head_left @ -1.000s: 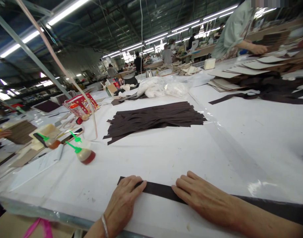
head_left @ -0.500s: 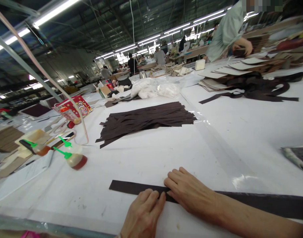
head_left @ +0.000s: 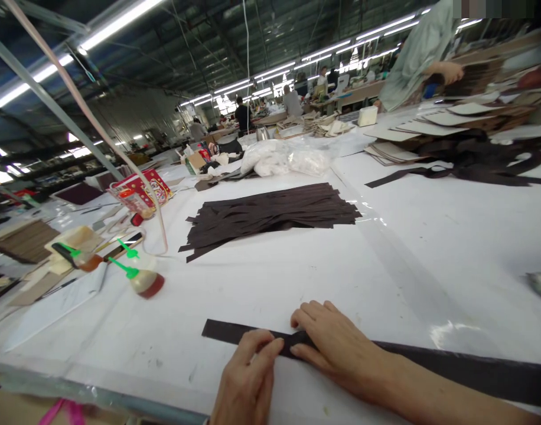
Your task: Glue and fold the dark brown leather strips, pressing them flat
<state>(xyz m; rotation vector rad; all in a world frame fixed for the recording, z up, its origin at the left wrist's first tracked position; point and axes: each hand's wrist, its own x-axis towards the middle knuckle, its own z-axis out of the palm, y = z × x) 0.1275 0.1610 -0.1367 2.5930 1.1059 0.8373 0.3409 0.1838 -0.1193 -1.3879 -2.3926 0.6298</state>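
A long dark brown strip (head_left: pixel 224 332) of flat, leather-like material lies along the near part of the white table and runs off to the right. My left hand (head_left: pixel 248 372) is closed, thumb and fingers pinched at the strip's near edge. Just right of it, my right hand (head_left: pixel 326 339) has its fingers curled over the strip and the thumb at the near side. Between the two hands the strip looks slightly raised or folded. My right forearm covers part of its length. Farther back lies a pile of similar dark strips (head_left: pixel 274 209).
Squeeze bottles with green nozzles (head_left: pixel 149 283) and a paper sheet (head_left: pixel 62 307) lie at left. A hose (head_left: pixel 115 150) hangs down behind them. Plastic bags (head_left: pixel 283 158) sit beyond the pile. At right are tangled strips (head_left: pixel 483 159), stacked boards (head_left: pixel 412 139) and a co-worker (head_left: pixel 416 59).
The view has shifted slightly, so the table things sit farther right. My left fingers have drawn back and pinch more tightly; my right thumb has spread away from the fingers, still at the strip.
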